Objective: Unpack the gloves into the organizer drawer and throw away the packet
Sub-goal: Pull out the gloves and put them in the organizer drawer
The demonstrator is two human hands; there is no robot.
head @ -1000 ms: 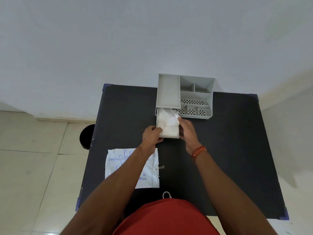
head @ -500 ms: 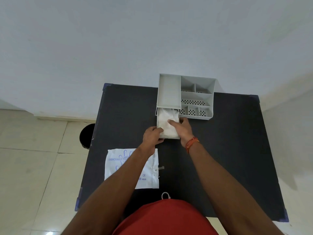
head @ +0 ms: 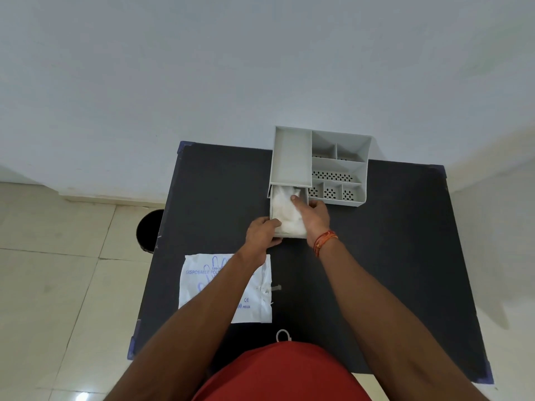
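A grey plastic organizer (head: 338, 163) stands at the table's far edge, its drawer (head: 272, 211) pulled out toward me. Crumpled clear gloves (head: 285, 211) fill the drawer. My left hand (head: 262, 234) grips the drawer's front left corner. My right hand (head: 314, 217) lies over the drawer's right side, fingers pressing down on the gloves. The flat white glove packet (head: 199, 285) with blue print rests on the table near its left edge, partly under my left forearm.
The black table (head: 405, 256) stands against a white wall. A black round bin (head: 150, 230) sits on the tiled floor just left of the table. A small white ring (head: 283, 334) lies at the near edge by my red shirt.
My right hand has moved from the drawer's right rim to over the gloves, reaching further in toward the organizer. The left hand stays on the drawer front.
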